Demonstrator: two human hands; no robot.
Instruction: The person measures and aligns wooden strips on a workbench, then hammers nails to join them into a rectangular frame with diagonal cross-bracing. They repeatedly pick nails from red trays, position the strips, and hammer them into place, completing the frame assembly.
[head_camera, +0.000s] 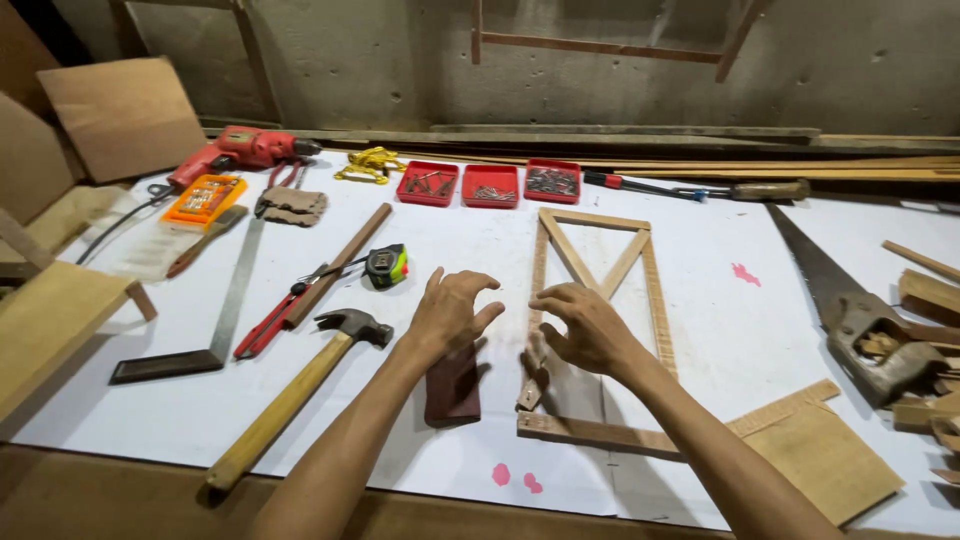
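Bench inventory, left to right.
Square, hammer, tape: lying flat, handles toward the worker for easy reach.
Left hand: hovering with fingers spread, holding nothing, above a dark block.
Right hand: hovering, fingers curled loose and empty, over the frame's left rail.
Frame: lying flat mid-bench, braces crossing.
Trays: sitting behind, holding fasteners.
Saw: lying right, well apart.

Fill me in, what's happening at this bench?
A person works at a white-topped bench. Both hands hover, fingers spread, holding nothing: the left hand above a dark block, the right hand over the left rail of a wooden frame. A hammer, tape measure, square, drill, saw and three red trays lie around.
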